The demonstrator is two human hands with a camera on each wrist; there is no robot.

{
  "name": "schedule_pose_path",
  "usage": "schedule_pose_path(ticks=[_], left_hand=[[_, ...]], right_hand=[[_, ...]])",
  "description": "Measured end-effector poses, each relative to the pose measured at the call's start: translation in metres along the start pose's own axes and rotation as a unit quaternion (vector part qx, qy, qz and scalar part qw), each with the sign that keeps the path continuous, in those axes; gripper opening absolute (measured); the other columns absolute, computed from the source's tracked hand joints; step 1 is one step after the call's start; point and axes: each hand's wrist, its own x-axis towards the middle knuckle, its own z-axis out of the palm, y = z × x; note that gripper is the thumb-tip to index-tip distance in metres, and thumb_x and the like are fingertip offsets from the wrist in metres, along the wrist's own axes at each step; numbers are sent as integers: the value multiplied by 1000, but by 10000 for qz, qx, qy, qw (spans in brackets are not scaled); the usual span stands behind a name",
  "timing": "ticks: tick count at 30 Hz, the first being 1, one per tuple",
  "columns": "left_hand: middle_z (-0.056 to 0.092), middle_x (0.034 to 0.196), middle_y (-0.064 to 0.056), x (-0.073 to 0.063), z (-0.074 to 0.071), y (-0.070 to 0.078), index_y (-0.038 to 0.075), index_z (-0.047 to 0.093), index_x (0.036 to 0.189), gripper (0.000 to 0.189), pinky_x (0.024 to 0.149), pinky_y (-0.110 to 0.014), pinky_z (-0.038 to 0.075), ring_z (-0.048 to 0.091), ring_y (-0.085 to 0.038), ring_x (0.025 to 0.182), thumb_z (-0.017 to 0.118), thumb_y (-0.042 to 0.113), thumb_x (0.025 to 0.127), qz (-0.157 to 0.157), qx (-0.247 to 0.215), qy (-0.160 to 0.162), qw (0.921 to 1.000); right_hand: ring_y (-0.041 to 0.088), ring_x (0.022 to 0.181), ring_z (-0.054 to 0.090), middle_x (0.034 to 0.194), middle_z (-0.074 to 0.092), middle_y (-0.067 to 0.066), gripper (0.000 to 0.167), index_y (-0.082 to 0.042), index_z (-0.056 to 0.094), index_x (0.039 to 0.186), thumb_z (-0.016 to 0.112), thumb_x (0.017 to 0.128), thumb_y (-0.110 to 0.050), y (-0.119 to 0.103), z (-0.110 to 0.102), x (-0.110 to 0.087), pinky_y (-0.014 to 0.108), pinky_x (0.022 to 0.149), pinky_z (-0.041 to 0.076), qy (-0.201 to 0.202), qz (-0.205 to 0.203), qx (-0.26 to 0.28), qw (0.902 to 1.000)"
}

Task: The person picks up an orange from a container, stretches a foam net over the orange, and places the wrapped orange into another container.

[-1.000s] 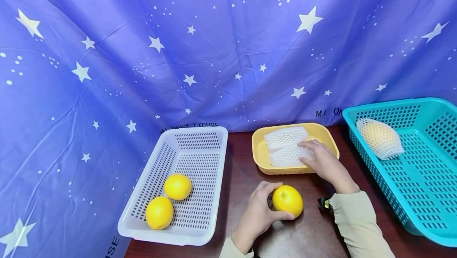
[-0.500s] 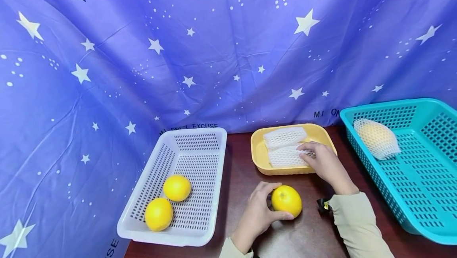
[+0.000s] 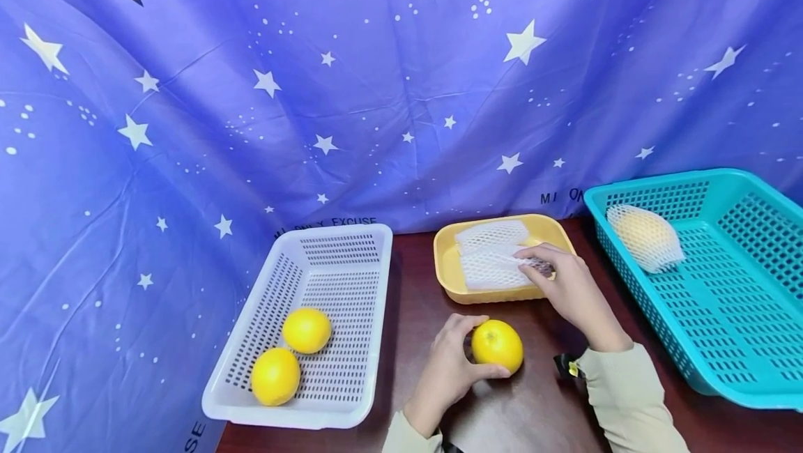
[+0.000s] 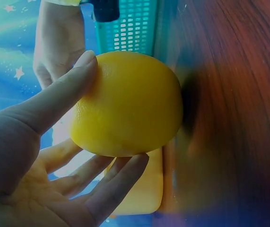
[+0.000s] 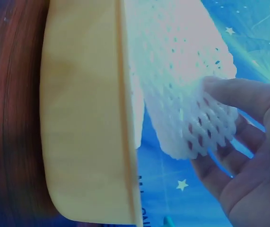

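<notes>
My left hand grips a yellow orange on the dark wooden table, its thumb on the near side and fingers round the far side. In the left wrist view the orange fills the space between thumb and fingers. Over the yellow tray, my right hand pinches the end of a white foam net sleeve. The right wrist view shows this sleeve lifted above the tray's rim, with the thumb on top and fingers beneath. A second foam net sleeve lies behind it in the tray.
On the left stands a white basket with two oranges, one farther back and one nearer. A teal basket at right holds a net-wrapped yellow fruit. A blue starred curtain hangs behind.
My right hand has closed its fingers on the sleeve's end and raised it from the tray. The left hand stays on the orange. The whole head view has shifted slightly.
</notes>
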Motion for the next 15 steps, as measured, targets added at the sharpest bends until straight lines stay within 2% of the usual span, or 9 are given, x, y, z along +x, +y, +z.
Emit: schedule_pose_path(ticks=[3, 7, 15], left_hand=[[60, 112, 6, 1, 3, 1, 15, 65, 127, 69, 84, -21, 48, 58, -9, 97, 91, 36, 67, -63, -176, -138, 9997], [59, 112, 7, 1, 8, 3, 15, 63, 128, 68, 88, -22, 50, 57, -7, 100, 90, 38, 70, 82, -146, -255, 9995], [58, 112, 6, -2, 7, 4, 15, 60, 129, 68, 90, -25, 48, 57, -11, 104, 88, 40, 72, 290, 181, -203, 9992]], right_hand=[[14, 78, 62, 101, 72, 7, 15, -9, 74, 105, 71, 90, -8, -4, -5, -5, 19, 68, 53, 235, -187, 79, 9995], [7, 78, 58, 99, 71, 6, 17, -8, 73, 105, 73, 88, -5, -9, -11, -13, 10, 69, 48, 434, -230, 106, 9987], [3, 70, 51, 94, 69, 4, 17, -8, 72, 103, 72, 87, -1, -18, -15, -30, 13, 60, 45, 565, -274, 437, 9971]])
